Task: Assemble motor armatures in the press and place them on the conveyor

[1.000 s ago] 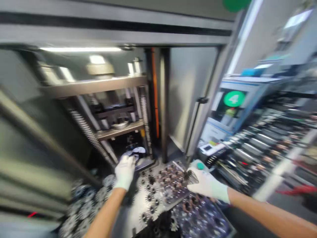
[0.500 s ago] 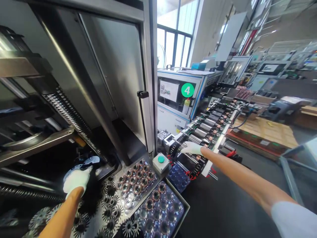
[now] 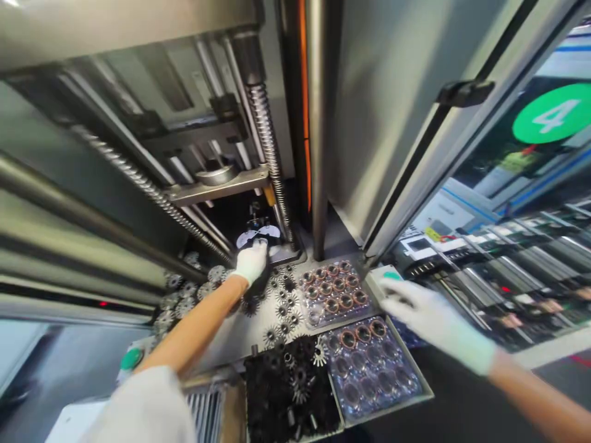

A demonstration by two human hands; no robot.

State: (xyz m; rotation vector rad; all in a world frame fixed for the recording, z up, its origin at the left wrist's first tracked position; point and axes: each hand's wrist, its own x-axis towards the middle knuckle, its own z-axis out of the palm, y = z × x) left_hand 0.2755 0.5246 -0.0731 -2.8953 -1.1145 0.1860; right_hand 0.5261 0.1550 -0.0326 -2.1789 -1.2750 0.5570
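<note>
My left hand (image 3: 252,261), in a white glove, reaches into the press at the fixture (image 3: 258,234), which has pale curved plates. Its fingers are closed at the fixture's front, and what they hold, if anything, is hidden. My right hand (image 3: 415,304), also gloved and blurred, is beside the grey box with a green button (image 3: 392,276). Its thumb and fingers are apart, and I see nothing between them. Left of it lies a clear tray of copper-wound rings (image 3: 339,285). A second tray (image 3: 369,366) stands nearer, with a few rings along its far row.
Finned metal pieces (image 3: 284,307) lie over the metal table, with more piled (image 3: 180,301) at the left. A black bin of parts (image 3: 293,394) stands in front. The press plate (image 3: 221,184) hangs above the fixture. A roller conveyor (image 3: 521,264) runs at the right.
My view has turned left toward the press. My right hand has come from the conveyor's rollers to beside the green button box. My left hand stays at the fixture.
</note>
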